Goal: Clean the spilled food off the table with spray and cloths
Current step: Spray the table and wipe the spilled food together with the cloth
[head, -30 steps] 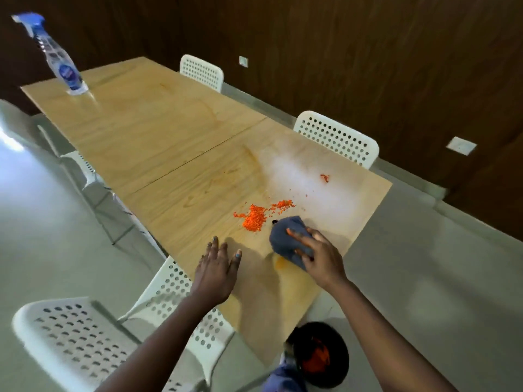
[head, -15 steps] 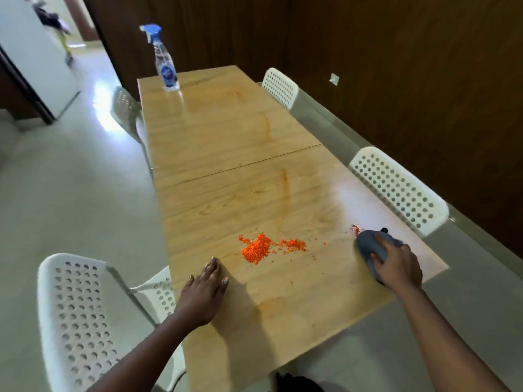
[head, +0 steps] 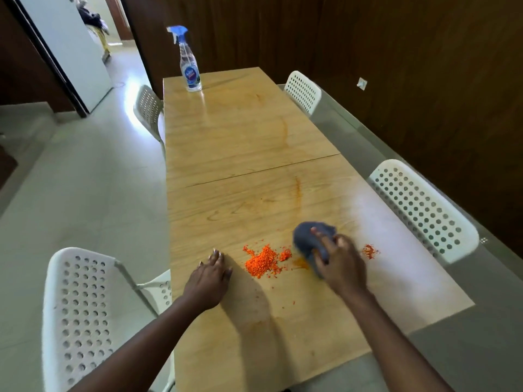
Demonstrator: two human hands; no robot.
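right hand (head: 341, 263) fingers curled on crumpled grey-blue cloth (head: 310, 240) | orange crumb pile (head: 261, 261) just left, nearer it | left hand (head: 210, 274) fingers flat on light wooden desk (head: 240, 142)

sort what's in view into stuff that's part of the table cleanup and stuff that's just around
Part of the job:
- grey cloth, gripped by the right hand
- big orange crumb pile
- small crumb patch right of the cloth
- spray bottle at the table's far end
- table
- left hand, flat on the table

Just around:
- white perforated chairs
- open doorway
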